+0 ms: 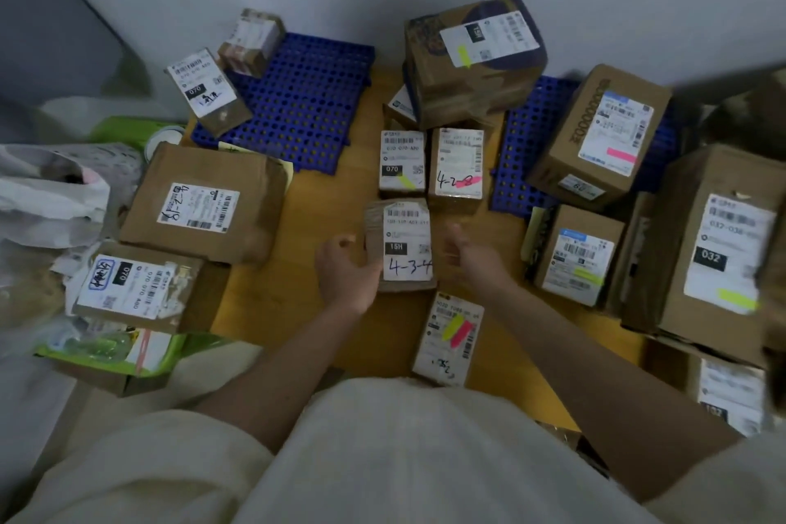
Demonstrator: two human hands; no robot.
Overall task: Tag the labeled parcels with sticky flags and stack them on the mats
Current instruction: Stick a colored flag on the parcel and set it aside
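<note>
A small cardboard parcel (404, 245) with a white label marked "4-3-4" lies in the middle of the wooden floor. My left hand (346, 272) grips its left side. My right hand (470, 253) hovers just right of it, blurred, fingers loosely spread and holding nothing I can make out. Just below lies a parcel (451, 336) carrying a yellow and a pink sticky flag. Two flagged small parcels (402, 162) (457, 164) stand beyond. One blue perforated mat (306, 98) lies at the back left, another blue mat (516, 149) at the right.
A large flagged box (472, 55) tops a stack at the back centre. Several flagged boxes (595, 136) crowd the right side. Unflagged parcels (204, 204) (136, 285) sit at the left beside plastic bags (46, 191) and a green box (110, 349).
</note>
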